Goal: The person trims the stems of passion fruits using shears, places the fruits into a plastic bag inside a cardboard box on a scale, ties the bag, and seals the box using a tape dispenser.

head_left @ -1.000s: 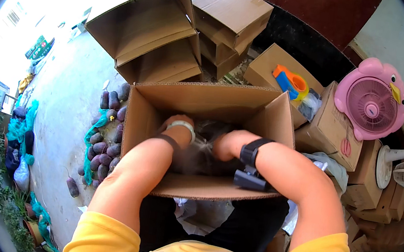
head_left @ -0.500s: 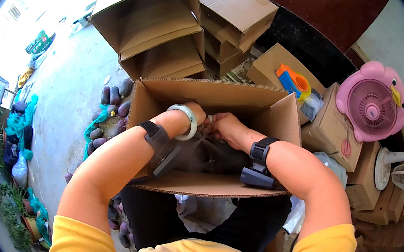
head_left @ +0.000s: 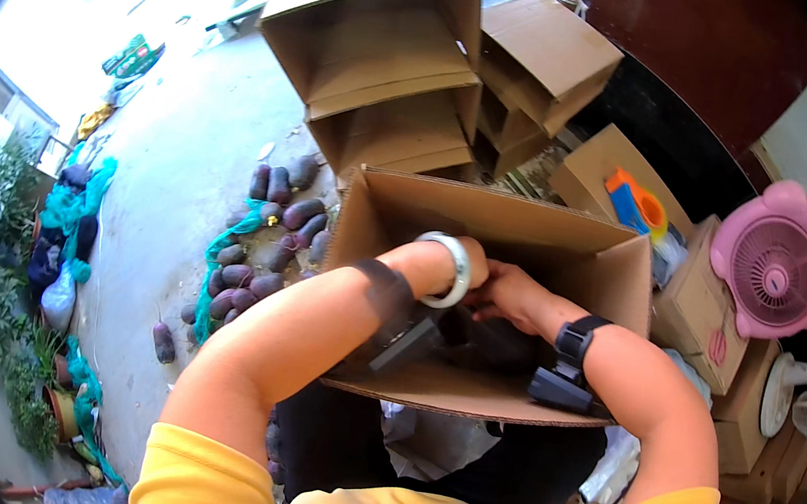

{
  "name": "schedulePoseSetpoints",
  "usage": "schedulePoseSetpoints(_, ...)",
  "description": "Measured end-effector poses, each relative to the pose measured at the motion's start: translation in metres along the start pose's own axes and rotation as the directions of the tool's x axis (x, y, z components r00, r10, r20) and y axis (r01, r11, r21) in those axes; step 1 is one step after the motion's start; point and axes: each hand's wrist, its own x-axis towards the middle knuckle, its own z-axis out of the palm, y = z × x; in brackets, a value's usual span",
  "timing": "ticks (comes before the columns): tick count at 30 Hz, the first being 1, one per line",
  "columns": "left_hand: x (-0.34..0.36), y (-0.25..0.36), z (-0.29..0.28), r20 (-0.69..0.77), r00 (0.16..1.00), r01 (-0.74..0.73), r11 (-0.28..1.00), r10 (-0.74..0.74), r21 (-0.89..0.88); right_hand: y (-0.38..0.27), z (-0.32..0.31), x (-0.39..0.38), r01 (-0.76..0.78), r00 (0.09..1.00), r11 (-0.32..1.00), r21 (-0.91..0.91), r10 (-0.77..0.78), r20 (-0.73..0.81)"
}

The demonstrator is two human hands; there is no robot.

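An open cardboard box [head_left: 476, 402] stands in front of my body, just past my knees. Both hands are inside it, close together near its middle. My left hand [head_left: 468, 265], with a pale bangle [head_left: 461, 281] at the wrist, is closed, its fingertips mostly hidden. Beside it my right hand [head_left: 516, 296] has its fingers curled in a pinch. Beneath them lies dark, bag-like material [head_left: 498, 342], which seems to run up into both hands. Its exact kind is hard to make out in the shade. A black strapped device sits on each forearm.
Stacked open boxes [head_left: 398, 50] rise beyond mine. Dark oblong produce [head_left: 266, 286] with teal netting covers the floor at left. On the right are a box with a blue-orange tape dispenser [head_left: 639, 202], red scissors [head_left: 717, 347] and a pink fan [head_left: 774, 267].
The whole view has swung left, so everything sits further right in the picture. Both hands stay together in the box, and less of the dark material shows beneath them.
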Motion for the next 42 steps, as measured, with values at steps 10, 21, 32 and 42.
schedulePoseSetpoints(10, -0.028, 0.002, -0.016, 0.111, 0.994, 0.007, 0.999, -0.002, -0.046, -0.002, 0.002, 0.01, 0.017, 0.994, 0.918, -0.395, -0.06, -0.096)
schedulePoseSetpoints(21, 0.003, -0.015, 0.002, 0.161, 0.986, -0.026, 0.92, -0.04, 0.39, -0.009, 0.007, 0.011, 0.177, 0.984, 0.113, -0.978, -0.056, 0.172)
schedulePoseSetpoints(32, 0.034, -0.054, 0.004, 0.24, 0.971, -0.113, 0.842, -0.02, 0.528, -0.076, 0.024, -0.042, 0.227, 0.959, -0.019, -0.974, 0.179, 0.22)
schedulePoseSetpoints(42, -0.136, -0.028, -0.054, -0.521, 0.814, -0.352, 0.931, 0.256, -0.092, -0.049, -0.093, -0.288, 0.395, 0.592, 0.288, -0.872, -0.806, 0.002)
